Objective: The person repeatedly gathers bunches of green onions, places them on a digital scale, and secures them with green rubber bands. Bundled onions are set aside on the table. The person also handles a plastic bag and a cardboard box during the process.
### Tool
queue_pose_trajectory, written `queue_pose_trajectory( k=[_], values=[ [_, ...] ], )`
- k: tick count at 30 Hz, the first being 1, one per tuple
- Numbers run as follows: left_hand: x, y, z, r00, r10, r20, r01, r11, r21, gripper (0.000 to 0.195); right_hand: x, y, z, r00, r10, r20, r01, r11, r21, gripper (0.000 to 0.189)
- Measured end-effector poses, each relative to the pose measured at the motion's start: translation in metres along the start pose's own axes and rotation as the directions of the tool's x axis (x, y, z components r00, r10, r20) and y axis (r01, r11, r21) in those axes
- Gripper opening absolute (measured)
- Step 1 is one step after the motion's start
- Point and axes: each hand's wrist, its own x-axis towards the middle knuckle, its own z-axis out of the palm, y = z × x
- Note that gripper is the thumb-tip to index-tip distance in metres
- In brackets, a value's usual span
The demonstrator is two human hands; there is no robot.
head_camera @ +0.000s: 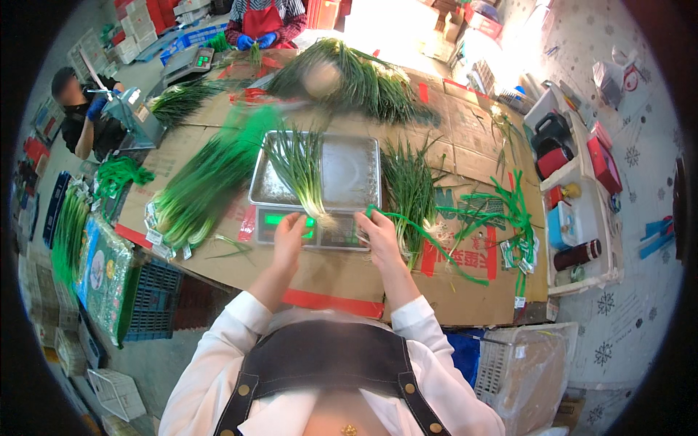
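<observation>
A bunch of green onions lies on the steel pan of a digital scale, its pale roots hanging over the front edge. My right hand grips one end of a green mesh net strip, which trails right across the cardboard. Over the scale's lit display is my left hand, its fingers curled; whether anything is between them I cannot tell. Left of the scale, several netted green onions are piled with tags at their root ends. Loose green onions lie close to its right side.
A large heap of green onions sits at the table's far side. More net strips lie to the right, beside a white foam box. Two people in blue gloves work across the table and at the left, near a metal device.
</observation>
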Motion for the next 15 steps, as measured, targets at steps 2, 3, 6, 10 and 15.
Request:
queue_pose_trajectory(
  k=[2,3,6,10,15],
  values=[
    [0.019,-0.001,-0.001,0.999,0.03,-0.029,-0.029,0.999,0.012,0.038,0.021,0.006,0.023,0.994,-0.106,-0.002,0.102,0.965,-0.242,0.017],
    [0.029,-0.002,-0.002,0.997,0.068,-0.024,-0.068,0.997,-0.022,0.04,0.029,0.008,0.031,0.984,-0.177,0.0,0.163,0.91,-0.381,0.019],
    [0.058,-0.003,-0.006,0.993,0.11,-0.03,-0.109,0.993,0.047,0.046,0.045,0.011,0.051,0.944,-0.329,0.028,0.244,0.638,-0.73,0.026],
    [0.077,-0.011,-0.014,0.97,0.242,0.022,-0.24,0.94,0.244,0.047,0.047,0.011,0.069,0.941,-0.336,0.042,0.199,0.447,-0.872,0.028],
    [0.086,-0.014,-0.014,0.949,0.299,0.095,-0.314,0.905,0.286,0.049,0.044,0.005,0.083,0.945,-0.31,0.104,0.213,0.345,-0.914,0.033]
  ],
)
